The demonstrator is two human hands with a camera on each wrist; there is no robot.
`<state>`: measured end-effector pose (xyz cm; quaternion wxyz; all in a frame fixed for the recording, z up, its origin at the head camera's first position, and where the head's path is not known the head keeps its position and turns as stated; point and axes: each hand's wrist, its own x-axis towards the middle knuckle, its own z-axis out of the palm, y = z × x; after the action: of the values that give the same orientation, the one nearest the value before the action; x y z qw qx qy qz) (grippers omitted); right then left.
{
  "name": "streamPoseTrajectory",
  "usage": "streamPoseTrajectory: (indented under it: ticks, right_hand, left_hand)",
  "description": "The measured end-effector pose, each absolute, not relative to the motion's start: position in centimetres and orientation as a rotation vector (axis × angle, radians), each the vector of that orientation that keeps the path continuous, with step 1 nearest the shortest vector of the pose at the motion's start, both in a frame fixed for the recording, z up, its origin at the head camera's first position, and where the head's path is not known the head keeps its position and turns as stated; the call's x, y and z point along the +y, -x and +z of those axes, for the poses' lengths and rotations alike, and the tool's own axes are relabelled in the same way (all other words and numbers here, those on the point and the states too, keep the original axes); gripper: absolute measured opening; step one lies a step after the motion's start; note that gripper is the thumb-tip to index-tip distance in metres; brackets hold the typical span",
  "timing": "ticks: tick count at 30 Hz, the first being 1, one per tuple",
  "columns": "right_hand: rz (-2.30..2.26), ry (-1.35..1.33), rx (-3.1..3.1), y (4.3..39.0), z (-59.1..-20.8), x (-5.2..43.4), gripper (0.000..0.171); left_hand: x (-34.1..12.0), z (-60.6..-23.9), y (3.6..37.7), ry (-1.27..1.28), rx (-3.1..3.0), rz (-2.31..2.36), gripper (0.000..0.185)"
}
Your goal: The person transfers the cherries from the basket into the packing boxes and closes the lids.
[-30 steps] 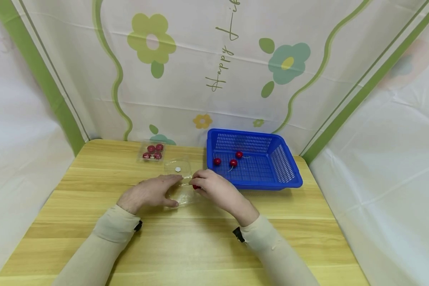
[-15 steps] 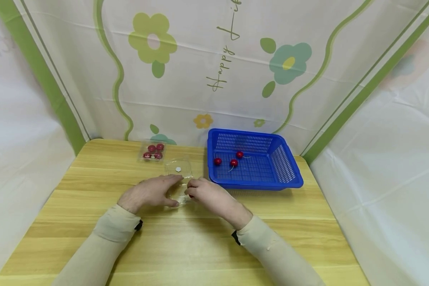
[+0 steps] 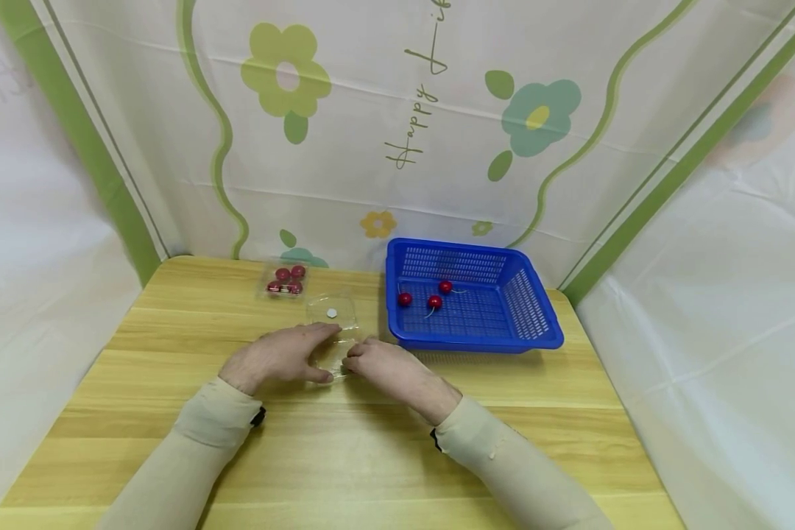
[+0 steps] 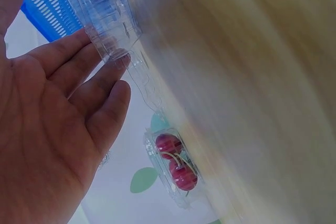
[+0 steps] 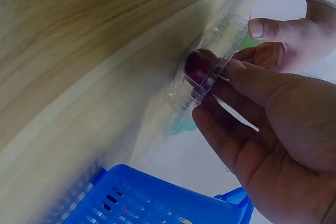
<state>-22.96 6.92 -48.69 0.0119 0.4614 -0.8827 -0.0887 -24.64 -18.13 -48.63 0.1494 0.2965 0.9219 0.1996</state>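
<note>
A pale wooden table (image 3: pixel 371 456) is backed by a flowered curtain with green bands. An open clear plastic box (image 3: pixel 334 346) lies on the boards between the two hands, its lid folded back beyond the fingertips. The left hand (image 3: pixel 274 358) is laid flat along the box's left edge, its fingers (image 4: pixel 79 56) held straight and close together against the clear wall, the thumb at the near corner. The right hand (image 3: pixel 380 362) is set at the box's right edge; its fingers (image 5: pixel 226 85) are curled over the rim, and a red cherry (image 5: pixel 198 66) is seen in the box just at their tips. Whether the cherry is pinched cannot be told. Beyond the right fingers a blue basket (image 3: pixel 530 324) holds three cherries (image 3: pixel 428 297). Past the left fingertips a closed clear box of cherries (image 3: pixel 285 280) stands apart
</note>
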Motion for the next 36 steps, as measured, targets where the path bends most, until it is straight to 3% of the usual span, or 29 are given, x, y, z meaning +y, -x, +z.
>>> streamPoseTrajectory:
  ticks: [9,18,36]
  right_hand:
    - [-0.262,-1.444,-2.754,23.2,-48.2,7.0,0.029]
    - [-0.037,-1.36,-2.739,23.7,-45.1,7.8,0.035]
    - [0.251,-1.075,-2.821,27.9,-42.1,12.2,0.04]
  left_hand:
    - [-18.2,-48.8,24.8,-0.827,2.642,0.581,0.093]
    - [-18.2,-48.7,24.7,-0.804,2.633,0.593,0.094]
    - [-17.9,-48.8,24.6,-0.789,2.634,0.575,0.096]
